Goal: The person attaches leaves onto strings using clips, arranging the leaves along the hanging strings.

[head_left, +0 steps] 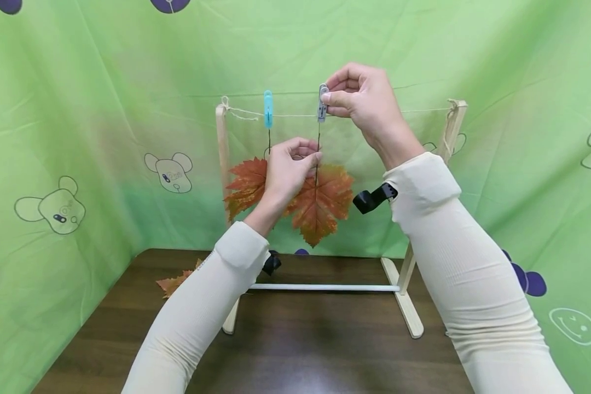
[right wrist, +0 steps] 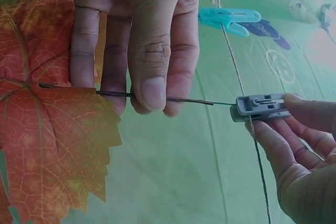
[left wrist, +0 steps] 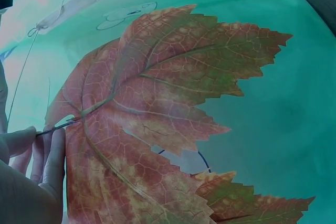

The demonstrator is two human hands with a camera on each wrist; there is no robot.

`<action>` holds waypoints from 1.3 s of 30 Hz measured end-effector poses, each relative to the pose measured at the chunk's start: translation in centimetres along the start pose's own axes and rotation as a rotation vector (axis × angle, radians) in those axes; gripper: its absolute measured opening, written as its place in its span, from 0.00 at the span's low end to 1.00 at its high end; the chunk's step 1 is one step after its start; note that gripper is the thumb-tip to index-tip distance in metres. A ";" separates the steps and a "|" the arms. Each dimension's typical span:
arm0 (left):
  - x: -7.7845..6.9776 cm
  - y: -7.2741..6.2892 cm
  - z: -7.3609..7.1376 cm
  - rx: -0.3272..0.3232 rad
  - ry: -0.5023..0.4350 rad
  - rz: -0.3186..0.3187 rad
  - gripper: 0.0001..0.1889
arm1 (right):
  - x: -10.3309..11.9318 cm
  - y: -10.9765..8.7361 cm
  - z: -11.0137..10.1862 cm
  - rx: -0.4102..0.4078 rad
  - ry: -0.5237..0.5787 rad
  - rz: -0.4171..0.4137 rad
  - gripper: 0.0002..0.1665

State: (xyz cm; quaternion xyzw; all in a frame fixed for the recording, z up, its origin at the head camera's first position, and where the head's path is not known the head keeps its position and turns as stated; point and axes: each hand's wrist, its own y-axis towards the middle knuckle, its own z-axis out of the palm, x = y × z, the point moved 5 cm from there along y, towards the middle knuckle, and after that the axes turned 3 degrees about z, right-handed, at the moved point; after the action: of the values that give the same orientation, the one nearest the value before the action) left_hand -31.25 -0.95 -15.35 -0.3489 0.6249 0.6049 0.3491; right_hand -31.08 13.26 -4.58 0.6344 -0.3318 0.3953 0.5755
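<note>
My left hand (head_left: 290,167) pinches the dark stem (right wrist: 181,99) of an orange-red maple leaf (head_left: 320,202), which hangs below the string. Just above, my right hand (head_left: 369,101) holds a grey clothespin (head_left: 322,104) between thumb and fingers at the string (head_left: 295,115). In the right wrist view the clothespin's nose sits over the string, and the thin tip of the stem reaches that nose. To the left, a blue clothespin (head_left: 268,109) is clipped on the string, with a second maple leaf (head_left: 246,183) hanging under it, partly behind my left hand.
The string runs between two wooden posts (head_left: 454,128) on feet (head_left: 404,298), joined low down by a white bar (head_left: 325,287). Another leaf (head_left: 174,283) lies on the brown table (head_left: 315,350) at left, partly behind my sleeve. Green printed cloth (head_left: 128,71) surrounds the table.
</note>
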 end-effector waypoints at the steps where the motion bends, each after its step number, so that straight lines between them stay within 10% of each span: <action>1: 0.0 0.0 0.0 -0.002 0.001 -0.001 0.09 | 0.0 0.0 0.0 0.003 0.000 0.000 0.11; 39: -0.8 -0.3 0.0 0.028 0.063 0.069 0.09 | 0.0 -0.3 0.1 -0.006 -0.019 0.025 0.07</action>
State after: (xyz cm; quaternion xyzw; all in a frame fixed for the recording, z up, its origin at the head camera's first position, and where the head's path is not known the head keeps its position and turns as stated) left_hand -30.63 -0.91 -14.82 -0.3408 0.6557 0.5965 0.3131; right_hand -30.77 13.24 -4.73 0.6321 -0.3464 0.3956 0.5692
